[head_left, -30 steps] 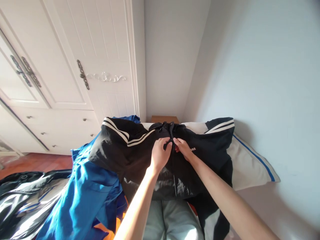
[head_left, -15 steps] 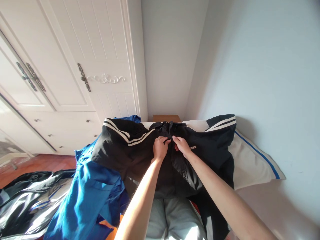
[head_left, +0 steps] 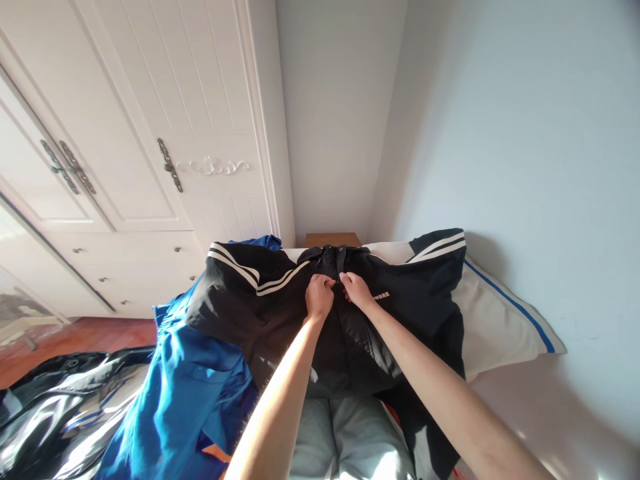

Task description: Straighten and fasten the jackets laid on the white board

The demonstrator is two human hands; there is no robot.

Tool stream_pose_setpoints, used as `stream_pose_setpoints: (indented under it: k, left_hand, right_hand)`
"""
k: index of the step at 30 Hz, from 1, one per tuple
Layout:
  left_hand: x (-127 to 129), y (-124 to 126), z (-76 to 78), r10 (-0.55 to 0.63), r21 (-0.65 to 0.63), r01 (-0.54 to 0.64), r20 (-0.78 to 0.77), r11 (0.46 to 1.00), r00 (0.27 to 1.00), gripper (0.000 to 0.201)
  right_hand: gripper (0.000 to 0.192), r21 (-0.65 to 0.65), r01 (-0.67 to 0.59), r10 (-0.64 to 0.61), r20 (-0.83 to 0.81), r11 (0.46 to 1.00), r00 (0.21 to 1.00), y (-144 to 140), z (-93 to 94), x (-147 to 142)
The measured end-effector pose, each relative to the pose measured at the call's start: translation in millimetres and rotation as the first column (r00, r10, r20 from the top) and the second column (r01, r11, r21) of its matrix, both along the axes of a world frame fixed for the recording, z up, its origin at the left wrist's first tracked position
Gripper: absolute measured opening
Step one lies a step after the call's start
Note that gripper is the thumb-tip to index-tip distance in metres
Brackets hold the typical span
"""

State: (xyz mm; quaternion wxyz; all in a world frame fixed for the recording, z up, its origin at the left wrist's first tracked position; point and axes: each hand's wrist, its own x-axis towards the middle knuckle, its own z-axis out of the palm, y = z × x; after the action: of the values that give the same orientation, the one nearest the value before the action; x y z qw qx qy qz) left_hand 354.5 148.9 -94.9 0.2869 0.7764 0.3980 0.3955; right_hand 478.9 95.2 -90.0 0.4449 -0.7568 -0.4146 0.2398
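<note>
A black jacket (head_left: 280,327) with white sleeve stripes and small white lettering is spread out in front of me, its collar at the far side. My left hand (head_left: 320,295) is closed on the left front edge, just below the collar. Opposite it, my right hand (head_left: 356,289) pinches the right front edge near the top. The two hands are close together but apart, with the dark front opening between them. Below the right hand the right front panel is partly folded back. Fingers hide the exact spots being gripped.
Blue clothing (head_left: 195,387) lies to the left, under the jacket. Further left is a dark, shiny bundle (head_left: 70,407). A white pillow with a blue stripe (head_left: 505,317) leans by the right wall. A white wardrobe (head_left: 210,107) stands at the back left.
Both hands stay at the jacket's front edges and have drawn slightly closer together. The whole view has shifted a little; the jacket lies much as before.
</note>
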Motion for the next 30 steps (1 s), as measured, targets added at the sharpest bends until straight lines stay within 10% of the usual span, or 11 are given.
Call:
stream_pose_setpoints:
  k: [19,30]
  left_hand:
    - [5,8,-8.5,0.034,-0.163,0.005,0.238,0.987,0.971,0.025]
    - [3,20,-15.7,0.075,-0.248,0.031,0.405,0.968,0.911,0.028]
  right_hand:
    - [0.039,0.326,-0.092,0.226,-0.401,0.941,0.888,3,-10.9,1]
    - [0.039,0.442,0.056,0.239,-0.582,0.895,0.777,2,-13.6,9]
